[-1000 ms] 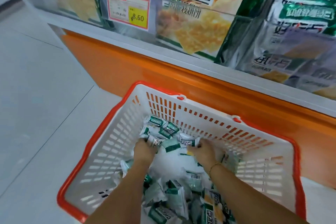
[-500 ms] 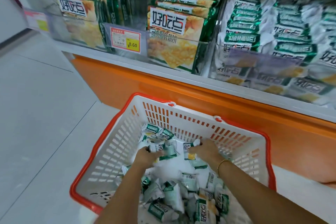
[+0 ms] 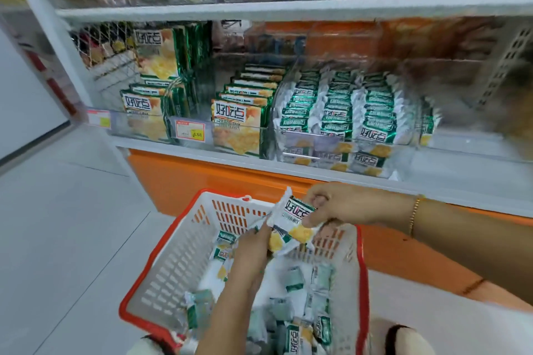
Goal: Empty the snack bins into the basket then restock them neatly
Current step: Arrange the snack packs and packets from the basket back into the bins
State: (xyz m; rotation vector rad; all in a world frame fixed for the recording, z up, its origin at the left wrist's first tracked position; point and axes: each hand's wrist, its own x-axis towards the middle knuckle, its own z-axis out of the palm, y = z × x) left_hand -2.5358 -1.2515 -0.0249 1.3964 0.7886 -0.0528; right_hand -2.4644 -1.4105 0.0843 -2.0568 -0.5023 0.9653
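Pale grey floor tiles [image 3: 57, 225] run up to an orange-based shop shelf [image 3: 202, 176]. Just above the white plastic basket with a red rim [image 3: 161, 251], a small bundle of white-and-green foil snack packets [image 3: 291, 219] is held in the air. The right hand [image 3: 346, 204] pinches its top edge with thumb and curled fingers, and the left hand [image 3: 253, 245] grips its lower corner. More loose packets [image 3: 294, 279] lie in the basket. On the shelf, a clear plastic bin [image 3: 409, 150] holds neat rows of matching packets, beside green biscuit boxes [image 3: 239, 124] and a red-and-yellow price tag [image 3: 190, 131].
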